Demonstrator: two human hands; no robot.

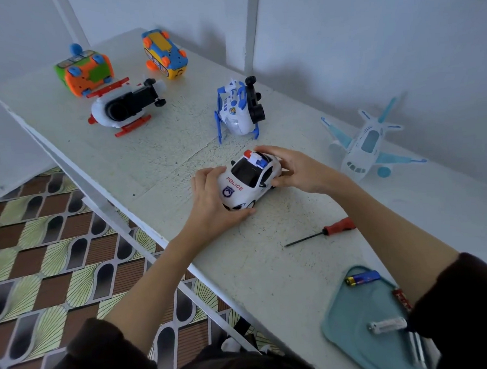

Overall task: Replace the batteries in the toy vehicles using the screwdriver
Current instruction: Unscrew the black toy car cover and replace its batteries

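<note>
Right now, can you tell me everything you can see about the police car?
The police car is a white toy that looks like glossy plastic, with dark windows, a red, white and blue light bar on its roof, red POLICE lettering and a badge on its bonnet. It sits upright, wheels down, on the white table, nose toward the person. The left hand grips its front and the right hand grips its rear. Its underside is hidden.

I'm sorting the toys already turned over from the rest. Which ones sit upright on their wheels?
Two: the police car, held between the left hand and right hand, and the white-and-blue airplane at the wall. The other four lie tipped, undersides showing.
</note>
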